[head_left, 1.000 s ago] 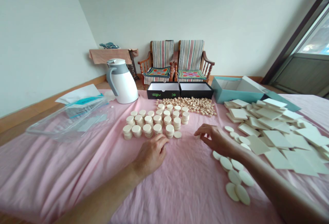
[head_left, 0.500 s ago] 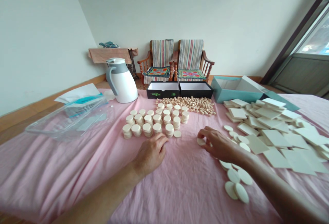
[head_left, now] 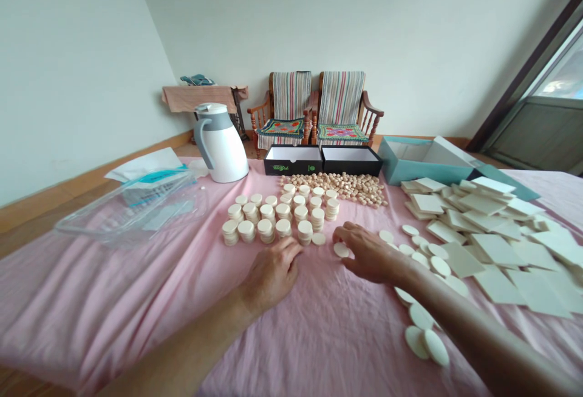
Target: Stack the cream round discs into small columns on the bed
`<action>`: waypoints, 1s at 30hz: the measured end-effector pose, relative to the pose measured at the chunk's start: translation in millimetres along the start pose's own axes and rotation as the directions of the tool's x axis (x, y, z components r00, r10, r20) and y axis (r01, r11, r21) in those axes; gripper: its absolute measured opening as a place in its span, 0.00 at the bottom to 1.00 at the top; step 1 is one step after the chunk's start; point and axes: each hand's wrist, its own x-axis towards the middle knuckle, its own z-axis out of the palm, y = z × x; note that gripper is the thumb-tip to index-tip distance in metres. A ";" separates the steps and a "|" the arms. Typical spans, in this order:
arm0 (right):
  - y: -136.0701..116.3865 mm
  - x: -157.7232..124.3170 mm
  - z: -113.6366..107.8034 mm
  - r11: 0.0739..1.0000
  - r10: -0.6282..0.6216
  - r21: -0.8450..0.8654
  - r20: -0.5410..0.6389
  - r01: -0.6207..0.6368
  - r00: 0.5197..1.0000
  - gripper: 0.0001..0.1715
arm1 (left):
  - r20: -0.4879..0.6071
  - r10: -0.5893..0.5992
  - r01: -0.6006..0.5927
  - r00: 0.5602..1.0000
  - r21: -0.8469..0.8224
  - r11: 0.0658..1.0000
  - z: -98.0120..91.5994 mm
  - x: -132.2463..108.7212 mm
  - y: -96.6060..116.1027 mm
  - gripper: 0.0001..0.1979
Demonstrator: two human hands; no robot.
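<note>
My right hand (head_left: 367,254) pinches a cream round disc (head_left: 340,249) just above the pink cloth (head_left: 136,288), a little right of the single disc (head_left: 319,238) that ends the front row. Several short stacks of cream discs (head_left: 277,215) stand in rows beyond my hands. My left hand (head_left: 273,272) rests palm down on the cloth in front of the stacks, fingers loosely curled, holding nothing. Loose flat discs (head_left: 423,324) lie scattered along my right forearm.
A heap of cream square tiles (head_left: 492,233) fills the right side. Small tan pellets (head_left: 350,186) lie behind the stacks, before two black boxes (head_left: 323,160) and a teal box (head_left: 410,160). A white jug (head_left: 221,142) and a clear plastic tray (head_left: 132,209) sit at the left.
My right hand picked a disc from the loose ones at the right and carried it left toward the stacks. The left hand stayed put.
</note>
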 end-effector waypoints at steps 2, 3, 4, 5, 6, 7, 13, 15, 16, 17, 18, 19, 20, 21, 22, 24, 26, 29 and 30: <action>0.0 -3.4 0.2 1.000 0.005 -0.023 0.023 -0.005 1.000 0.12 | 0.000 0.003 -0.003 1.000 0.000 1.000 -0.2 0.1 0.1 0.15; 0.4 -4.2 0.8 0.999 0.011 -0.032 0.022 -0.010 1.000 0.11 | -0.001 0.004 -0.004 1.000 0.000 1.000 -0.2 0.2 0.1 0.15; 0.7 -4.2 1.9 0.999 0.015 -0.037 0.015 -0.014 1.000 0.10 | -0.001 0.004 -0.004 1.000 0.000 1.000 -0.1 0.3 0.2 0.15; 1.0 -3.2 3.4 0.999 0.018 -0.035 0.001 -0.018 1.000 0.10 | -0.001 0.002 -0.002 1.000 0.001 1.000 0.1 0.4 0.2 0.15; 1.0 -1.5 5.3 0.999 0.019 -0.026 -0.023 -0.019 1.000 0.10 | -0.001 0.000 0.000 1.000 0.002 1.000 0.2 0.4 0.2 0.15; 0.5 0.9 7.4 1.000 0.016 -0.007 -0.059 -0.016 0.998 0.10 | -0.002 -0.002 0.002 1.000 0.002 1.000 0.3 0.4 0.3 0.15; -13.4 17.1 18.1 0.991 -0.037 0.114 -0.286 0.073 0.957 0.13 | -0.020 0.014 -0.014 1.000 -0.027 1.000 -1.7 0.6 2.0 0.14; -18.4 20.3 20.4 0.989 -0.041 0.120 -0.331 0.085 0.943 0.12 | -0.019 0.015 -0.015 1.000 -0.035 0.999 -2.8 0.8 2.7 0.14; -20.3 21.5 21.5 0.989 -0.042 0.122 -0.343 0.088 0.938 0.12 | -0.018 0.012 -0.013 1.000 -0.038 0.999 -3.1 0.9 2.8 0.14; -21.6 22.3 22.6 0.988 -0.044 0.123 -0.350 0.093 0.936 0.11 | -0.019 0.010 -0.011 1.000 -0.040 0.999 -3.2 0.9 2.8 0.14; -22.6 22.9 23.7 0.987 -0.049 0.123 -0.353 0.098 0.934 0.11 | -0.020 0.010 -0.011 1.000 -0.043 0.999 -3.1 0.9 2.7 0.14; -23.2 23.3 24.9 0.987 -0.052 0.124 -0.356 0.102 0.933 0.12 | -0.023 0.010 -0.011 1.000 -0.045 0.999 -2.8 0.9 2.4 0.14; -23.5 23.6 26.0 0.987 -0.053 0.124 -0.359 0.103 0.932 0.12 | -0.025 0.012 -0.013 1.000 -0.047 0.999 -2.4 0.8 2.1 0.14; -23.8 23.9 27.1 0.987 -0.051 0.123 -0.362 0.102 0.931 0.13 | -0.026 0.013 -0.014 1.000 -0.048 0.999 -1.9 0.8 1.7 0.14; -23.9 24.1 28.1 0.988 -0.046 0.124 -0.363 0.097 0.931 0.13 | -0.026 0.013 -0.015 1.000 -0.047 0.999 -1.4 0.7 1.4 0.14; -24.1 24.5 29.5 0.988 -0.030 0.131 -0.365 0.083 0.930 0.13 | -0.024 0.012 -0.013 1.000 -0.040 0.999 -0.8 0.6 1.0 0.15; -24.0 24.6 30.3 0.986 -0.018 0.146 -0.368 0.077 0.930 0.13 | -0.017 0.008 -0.008 1.000 -0.031 0.999 -0.7 0.7 1.0 0.15; -23.3 23.8 30.6 0.985 -0.007 0.157 -0.367 0.070 0.930 0.13 | -0.003 0.000 0.000 1.000 -0.020 1.000 -1.1 0.8 1.3 0.15; -23.0 23.3 30.7 0.986 -0.005 0.152 -0.362 0.064 0.932 0.12 | 0.000 -0.001 0.001 1.000 -0.019 1.000 -1.2 0.9 1.4 0.15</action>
